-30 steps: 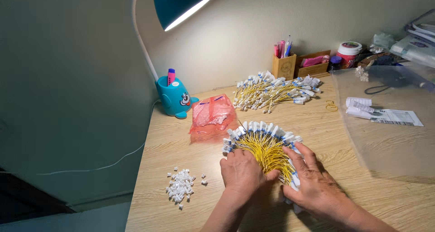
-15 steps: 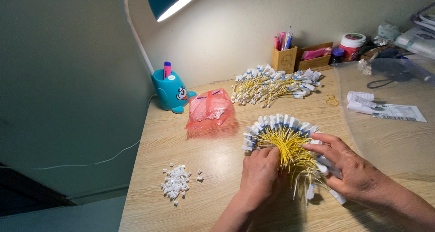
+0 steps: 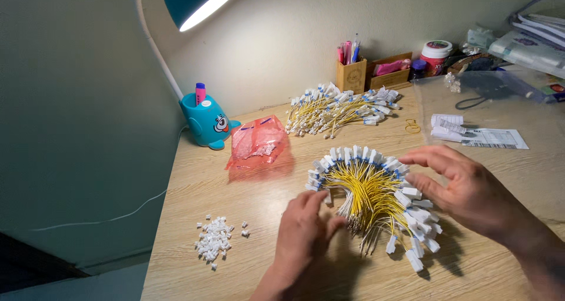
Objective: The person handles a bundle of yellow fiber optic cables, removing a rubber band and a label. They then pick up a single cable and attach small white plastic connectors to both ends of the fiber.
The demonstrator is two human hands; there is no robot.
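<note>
A fan of thin yellow wires with white connector ends [image 3: 368,186] lies on the wooden desk [image 3: 265,195]. My left hand [image 3: 303,233] rests flat at the fan's lower left, its fingertips touching the bare wire ends and a white connector. My right hand [image 3: 468,189] hovers at the fan's right side, fingers spread, thumb on the white connectors there. Neither hand grips anything that I can see.
A second heap of yellow wires [image 3: 338,108] lies further back. A red plastic bag [image 3: 259,145], a blue whale-shaped holder [image 3: 206,121], a small pile of white connectors [image 3: 215,241], a wooden pen holder [image 3: 352,71], papers [image 3: 479,133] and a desk lamp [image 3: 194,1] surround it.
My right hand has lifted off the wire fan and moved to its right edge. My left hand has slid down to the fan's lower left.
</note>
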